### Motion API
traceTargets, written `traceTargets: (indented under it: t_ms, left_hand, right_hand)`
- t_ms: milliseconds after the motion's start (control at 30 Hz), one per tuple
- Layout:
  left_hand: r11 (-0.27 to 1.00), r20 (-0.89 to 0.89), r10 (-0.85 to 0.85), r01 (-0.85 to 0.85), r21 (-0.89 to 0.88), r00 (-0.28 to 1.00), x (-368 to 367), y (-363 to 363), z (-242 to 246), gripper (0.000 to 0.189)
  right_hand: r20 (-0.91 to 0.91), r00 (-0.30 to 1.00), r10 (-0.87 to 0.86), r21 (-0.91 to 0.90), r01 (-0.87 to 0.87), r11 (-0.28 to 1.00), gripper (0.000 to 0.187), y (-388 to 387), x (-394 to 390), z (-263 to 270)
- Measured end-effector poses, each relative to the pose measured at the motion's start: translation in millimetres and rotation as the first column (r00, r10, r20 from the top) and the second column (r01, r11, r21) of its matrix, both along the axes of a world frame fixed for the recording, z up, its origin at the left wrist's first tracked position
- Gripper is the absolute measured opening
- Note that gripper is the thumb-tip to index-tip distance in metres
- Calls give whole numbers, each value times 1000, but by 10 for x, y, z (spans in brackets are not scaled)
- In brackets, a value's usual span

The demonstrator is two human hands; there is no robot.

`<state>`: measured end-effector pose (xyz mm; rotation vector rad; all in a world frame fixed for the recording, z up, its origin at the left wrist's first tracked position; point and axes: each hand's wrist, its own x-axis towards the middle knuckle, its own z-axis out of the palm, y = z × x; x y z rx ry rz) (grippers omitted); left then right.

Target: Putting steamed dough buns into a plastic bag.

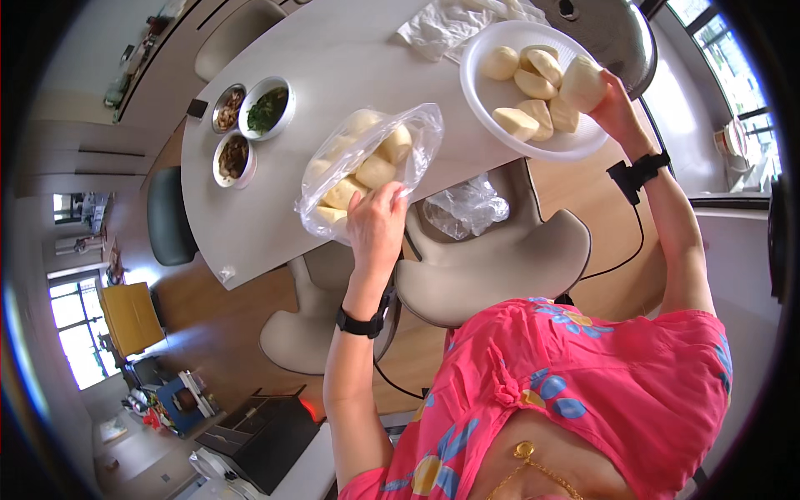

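My left hand (379,228) grips the near rim of a clear plastic bag (425,125). Inside it are several pale steamed buns (376,171), and its mouth gapes toward the right. At the upper right, my right hand (615,112) holds one steamed bun (582,84) over the right side of a white plastic basket (478,128). More buns (533,84) lie in that basket, some round and some with flat sides. Under the held bun, part of the basket's contents is hidden.
On the white table (350,69), bowls of greens (267,111), chopped food (229,109) and dark food (233,157) stand left. A crumpled white cloth (437,28) lies behind the basket. Chairs (494,275) line the near edge, one bearing a crumpled plastic bag (467,206). Cables hang from both wristbands.
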<state>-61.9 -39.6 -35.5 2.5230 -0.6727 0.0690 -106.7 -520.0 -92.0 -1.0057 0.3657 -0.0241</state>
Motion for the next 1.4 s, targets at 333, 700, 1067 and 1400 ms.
traceTargets:
  t_ms: [333, 700, 1067, 1400]
  left_hand:
    - [976, 295, -210, 215, 14, 932, 229, 105, 204, 24]
    - [856, 73, 173, -187, 481, 982, 638, 626, 404, 39]
    - [954, 375, -105, -13, 299, 921, 835, 654, 779, 49]
    - [967, 337, -77, -12, 256, 938, 777, 736, 949, 67]
  right_hand:
    - [-77, 721, 688, 13, -690, 724, 48, 2291, 550, 903]
    - [-356, 635, 686, -490, -752, 442, 54, 3030, 1041, 815]
    - [-328, 731, 599, -807, -546, 225, 80, 3404, 1737, -26]
    - [-323, 895, 308, -10, -329, 944, 36, 3877, 1753, 238]
